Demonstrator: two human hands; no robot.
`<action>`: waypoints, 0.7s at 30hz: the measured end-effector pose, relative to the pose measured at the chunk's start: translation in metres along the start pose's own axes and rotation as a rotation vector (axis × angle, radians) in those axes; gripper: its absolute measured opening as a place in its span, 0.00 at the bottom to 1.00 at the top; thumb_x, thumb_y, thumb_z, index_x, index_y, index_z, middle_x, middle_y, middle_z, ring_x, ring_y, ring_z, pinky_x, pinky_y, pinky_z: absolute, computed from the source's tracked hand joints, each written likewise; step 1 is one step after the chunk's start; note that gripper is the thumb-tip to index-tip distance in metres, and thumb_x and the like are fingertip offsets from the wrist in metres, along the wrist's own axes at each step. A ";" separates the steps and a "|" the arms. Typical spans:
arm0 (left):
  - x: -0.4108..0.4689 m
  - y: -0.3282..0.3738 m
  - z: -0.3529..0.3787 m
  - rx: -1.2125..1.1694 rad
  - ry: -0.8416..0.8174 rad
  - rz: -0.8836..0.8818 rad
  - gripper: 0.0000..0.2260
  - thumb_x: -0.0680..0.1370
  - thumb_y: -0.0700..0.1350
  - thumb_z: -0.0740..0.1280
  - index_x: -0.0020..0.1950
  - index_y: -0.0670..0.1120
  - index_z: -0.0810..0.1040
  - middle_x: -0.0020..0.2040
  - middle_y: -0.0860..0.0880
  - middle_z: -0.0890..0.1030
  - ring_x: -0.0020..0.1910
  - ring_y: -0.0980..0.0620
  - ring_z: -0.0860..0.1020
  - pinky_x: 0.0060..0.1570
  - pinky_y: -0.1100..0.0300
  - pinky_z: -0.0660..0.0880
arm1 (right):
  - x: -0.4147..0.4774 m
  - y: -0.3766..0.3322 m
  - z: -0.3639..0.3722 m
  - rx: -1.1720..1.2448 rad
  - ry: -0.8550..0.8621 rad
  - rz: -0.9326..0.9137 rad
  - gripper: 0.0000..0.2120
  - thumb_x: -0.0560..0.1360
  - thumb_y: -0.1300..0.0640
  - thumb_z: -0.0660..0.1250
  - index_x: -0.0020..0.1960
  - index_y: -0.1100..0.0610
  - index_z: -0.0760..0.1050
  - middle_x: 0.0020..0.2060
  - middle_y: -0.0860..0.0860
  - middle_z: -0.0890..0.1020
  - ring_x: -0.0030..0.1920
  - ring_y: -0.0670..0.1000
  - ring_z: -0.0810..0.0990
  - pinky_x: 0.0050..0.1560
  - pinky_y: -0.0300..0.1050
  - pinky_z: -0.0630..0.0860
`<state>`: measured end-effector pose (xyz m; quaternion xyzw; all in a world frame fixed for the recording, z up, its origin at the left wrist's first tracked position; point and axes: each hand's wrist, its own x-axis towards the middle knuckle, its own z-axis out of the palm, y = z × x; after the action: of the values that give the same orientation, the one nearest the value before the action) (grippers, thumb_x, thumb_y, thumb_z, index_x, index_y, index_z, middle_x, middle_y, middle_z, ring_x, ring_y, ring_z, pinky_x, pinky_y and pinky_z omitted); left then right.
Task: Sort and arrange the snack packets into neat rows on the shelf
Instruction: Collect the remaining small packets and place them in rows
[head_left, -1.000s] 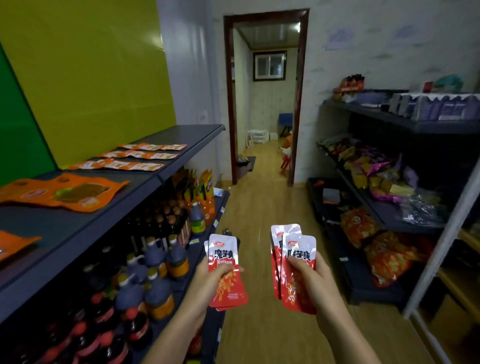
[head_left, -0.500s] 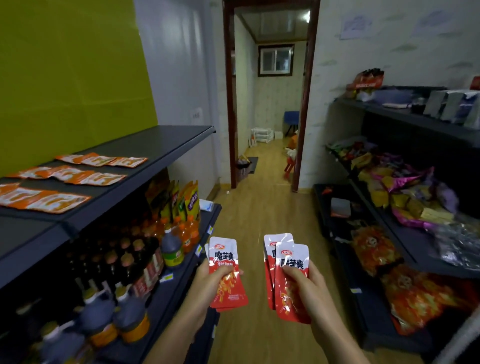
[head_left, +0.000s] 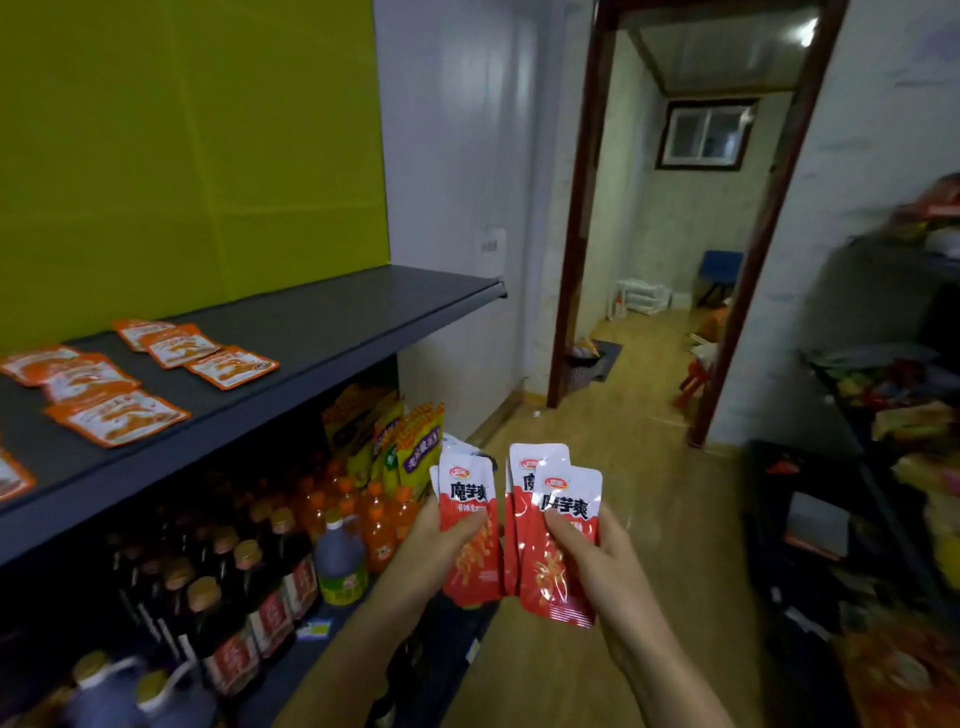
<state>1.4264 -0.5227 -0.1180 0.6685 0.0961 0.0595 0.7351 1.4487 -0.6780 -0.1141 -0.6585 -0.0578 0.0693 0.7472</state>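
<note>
Snack packets lie flat in orange rows (head_left: 124, 415) on the dark upper shelf (head_left: 332, 332) to your left, well apart from your hands. Below it, bottles (head_left: 270, 571) crowd the lower shelf. Your right hand (head_left: 597, 566) grips a small fan of red packets (head_left: 561, 525), thumb across the front one. Your left hand (head_left: 441, 545) clasps another red packet (head_left: 467, 519) upright, just beside the right-hand ones.
</note>
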 end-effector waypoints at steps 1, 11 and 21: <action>0.010 0.002 0.000 0.002 0.014 0.014 0.12 0.77 0.40 0.65 0.60 0.49 0.75 0.50 0.53 0.83 0.50 0.52 0.81 0.55 0.53 0.76 | 0.016 0.000 0.003 -0.010 -0.034 -0.008 0.08 0.75 0.62 0.65 0.52 0.52 0.75 0.43 0.49 0.83 0.40 0.45 0.82 0.36 0.32 0.78; 0.117 0.043 -0.014 -0.212 0.262 0.135 0.12 0.76 0.49 0.65 0.59 0.52 0.74 0.52 0.48 0.83 0.50 0.48 0.82 0.52 0.49 0.79 | 0.164 -0.027 0.055 -0.053 -0.334 -0.063 0.06 0.75 0.57 0.66 0.52 0.51 0.76 0.44 0.51 0.85 0.42 0.49 0.85 0.43 0.45 0.82; 0.156 0.114 -0.079 -0.047 0.673 0.428 0.11 0.74 0.39 0.68 0.53 0.52 0.76 0.48 0.51 0.84 0.44 0.55 0.84 0.42 0.62 0.81 | 0.251 -0.082 0.157 -0.132 -0.718 -0.311 0.06 0.75 0.53 0.67 0.51 0.45 0.77 0.48 0.47 0.84 0.49 0.48 0.83 0.54 0.52 0.79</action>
<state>1.5655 -0.4014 -0.0208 0.5996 0.1886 0.4292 0.6486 1.6702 -0.4896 -0.0140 -0.6225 -0.4187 0.1774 0.6370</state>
